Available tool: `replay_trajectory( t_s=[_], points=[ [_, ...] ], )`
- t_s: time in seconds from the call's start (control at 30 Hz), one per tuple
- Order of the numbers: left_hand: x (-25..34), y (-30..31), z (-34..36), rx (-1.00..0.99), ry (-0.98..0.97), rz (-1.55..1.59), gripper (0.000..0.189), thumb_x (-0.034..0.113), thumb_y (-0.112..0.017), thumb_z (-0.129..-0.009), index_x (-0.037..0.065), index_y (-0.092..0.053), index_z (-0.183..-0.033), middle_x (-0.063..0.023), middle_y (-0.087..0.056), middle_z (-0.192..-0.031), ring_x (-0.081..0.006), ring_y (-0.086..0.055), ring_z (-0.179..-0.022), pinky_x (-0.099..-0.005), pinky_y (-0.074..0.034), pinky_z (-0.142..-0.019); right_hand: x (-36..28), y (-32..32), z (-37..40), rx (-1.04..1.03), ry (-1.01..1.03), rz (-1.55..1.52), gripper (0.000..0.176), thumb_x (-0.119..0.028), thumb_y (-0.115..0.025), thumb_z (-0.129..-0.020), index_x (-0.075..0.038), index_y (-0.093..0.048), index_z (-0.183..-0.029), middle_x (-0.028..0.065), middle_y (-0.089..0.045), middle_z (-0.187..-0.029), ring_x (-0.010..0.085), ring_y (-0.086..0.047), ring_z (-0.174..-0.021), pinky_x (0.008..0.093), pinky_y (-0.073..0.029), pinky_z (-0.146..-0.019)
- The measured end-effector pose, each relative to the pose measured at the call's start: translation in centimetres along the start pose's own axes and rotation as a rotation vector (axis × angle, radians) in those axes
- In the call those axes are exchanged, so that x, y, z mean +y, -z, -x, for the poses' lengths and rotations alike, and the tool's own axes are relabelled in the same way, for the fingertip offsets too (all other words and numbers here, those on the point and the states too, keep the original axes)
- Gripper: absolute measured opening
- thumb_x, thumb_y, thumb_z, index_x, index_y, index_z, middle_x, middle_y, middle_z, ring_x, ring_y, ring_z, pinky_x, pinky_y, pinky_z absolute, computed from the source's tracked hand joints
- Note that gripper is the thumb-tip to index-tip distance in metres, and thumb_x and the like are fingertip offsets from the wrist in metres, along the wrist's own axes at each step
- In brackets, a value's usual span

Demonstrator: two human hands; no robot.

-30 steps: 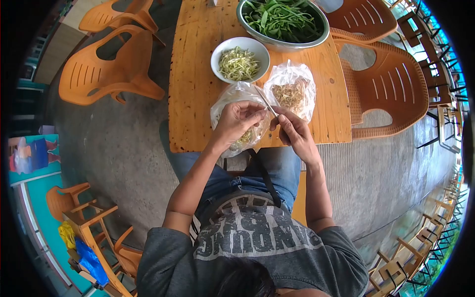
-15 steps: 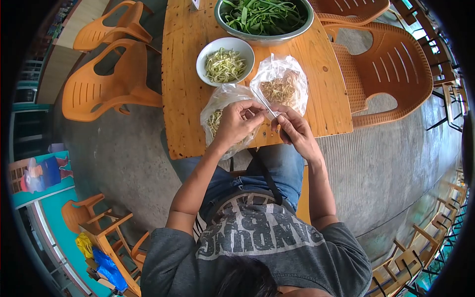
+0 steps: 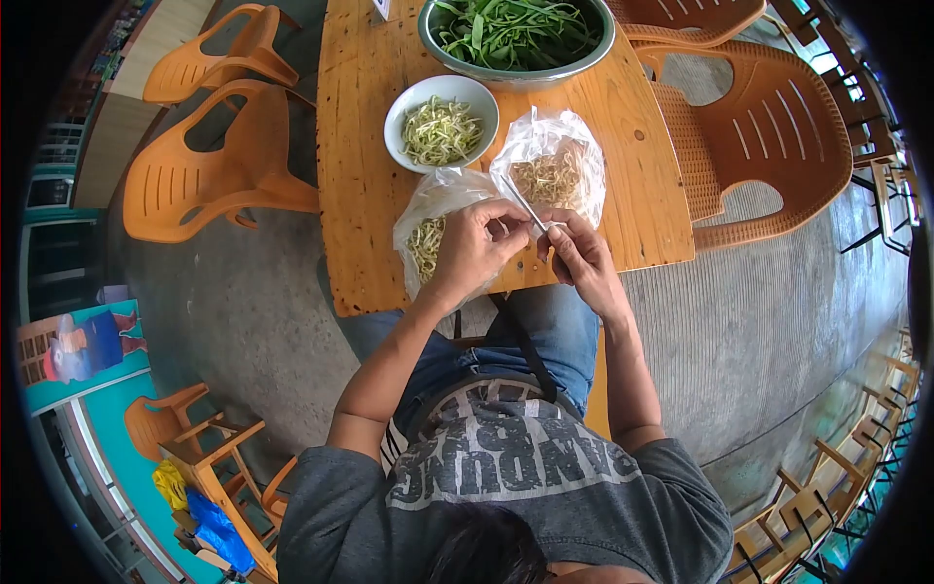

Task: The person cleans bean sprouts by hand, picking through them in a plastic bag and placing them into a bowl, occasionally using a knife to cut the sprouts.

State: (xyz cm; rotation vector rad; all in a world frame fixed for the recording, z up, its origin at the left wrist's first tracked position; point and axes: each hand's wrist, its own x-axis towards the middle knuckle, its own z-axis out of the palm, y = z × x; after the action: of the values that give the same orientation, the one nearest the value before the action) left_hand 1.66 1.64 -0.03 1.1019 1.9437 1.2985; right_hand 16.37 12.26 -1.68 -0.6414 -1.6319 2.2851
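Note:
A small knife point(image 3: 523, 203) is gripped in my right hand point(image 3: 582, 259), its narrow blade slanting up and left over the bags. Beside the blade, the fingertips of my left hand point(image 3: 477, 249) are pinched together; whatever they hold is too small to make out. Under and left of that hand lies a clear plastic bag point(image 3: 416, 206) with bean sprouts point(image 3: 425, 245) in it. Just beyond my right hand, a second plastic bag point(image 3: 590, 161) holds thin brownish trimmings point(image 3: 548, 179). Pale bean sprouts point(image 3: 443, 132) fill part of a white bowl point(image 3: 394, 136) further up.
A metal basin point(image 3: 525, 78) of green leafy vegetables point(image 3: 520, 34) stands at the far end of the wooden table point(image 3: 360, 127). Orange chairs point(image 3: 219, 161) are on the left, and a brown woven-pattern chair point(image 3: 778, 136) is close on the right. My legs are under the near edge.
Both hands stay nearly in place. The left hand has shifted slightly right, closer to the right one, and the knife blade has turned a little.

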Motion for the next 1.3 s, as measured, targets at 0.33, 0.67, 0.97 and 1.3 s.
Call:
replay_trajectory(
  t_s=[0.33,0.67,0.97,1.3],
  points=[
    [0.6,-0.6,0.9,0.004,-0.013,-0.081,0.007,0.006,-0.069,-0.077,0.001,-0.069,-0.082,-0.0028,-0.065,-0.069,-0.0059,-0.054,-0.056,-0.0224,-0.042,-0.053,0.4,-0.9,-0.4,0.046,0.046,0.092,0.024,-0.022,-0.05,-0.099,-0.006,-0.053,-0.115,-0.0016,-0.053,-0.075,0.0001,-0.037,-0.056,0.0165,-0.031,-0.048],
    [-0.6,7.4,-2.5,0.268,-0.125,-0.257,0.013,0.008,-0.07,-0.078,0.005,-0.073,-0.091,-0.0055,-0.07,-0.08,-0.0104,-0.064,-0.067,-0.0249,-0.051,-0.061,-1.5,0.5,-2.8,0.262,0.179,0.63,0.035,-0.025,-0.044,-0.1,-0.01,-0.051,-0.131,0.0104,-0.059,-0.077,0.015,-0.055,-0.07,0.0306,-0.046,-0.068],
    [-4.1,10.3,-7.9,0.325,-0.124,-0.531,0.015,0.009,-0.067,-0.079,0.006,-0.072,-0.093,-0.0106,-0.071,-0.091,-0.023,-0.069,-0.08,-0.0301,-0.054,-0.072,-1.8,0.5,-3.2,0.309,0.239,0.82,0.024,-0.017,-0.056,-0.094,-0.006,-0.065,-0.113,0.0158,-0.064,-0.088,0.019,-0.059,-0.07,0.0304,-0.047,-0.063],
    [-3.8,13.2,0.9,0.542,-0.001,0.013,0.018,0.018,-0.072,-0.083,0.001,-0.066,-0.079,-0.0017,-0.067,-0.073,-0.0054,-0.059,-0.066,-0.0207,-0.045,-0.061,-0.7,-3.1,-2.3,0.344,0.3,0.597,0.016,-0.004,-0.062,-0.084,-0.002,-0.064,-0.099,0.0013,-0.06,-0.067,0.0039,-0.048,-0.053,0.0222,-0.038,-0.047]
  ],
)
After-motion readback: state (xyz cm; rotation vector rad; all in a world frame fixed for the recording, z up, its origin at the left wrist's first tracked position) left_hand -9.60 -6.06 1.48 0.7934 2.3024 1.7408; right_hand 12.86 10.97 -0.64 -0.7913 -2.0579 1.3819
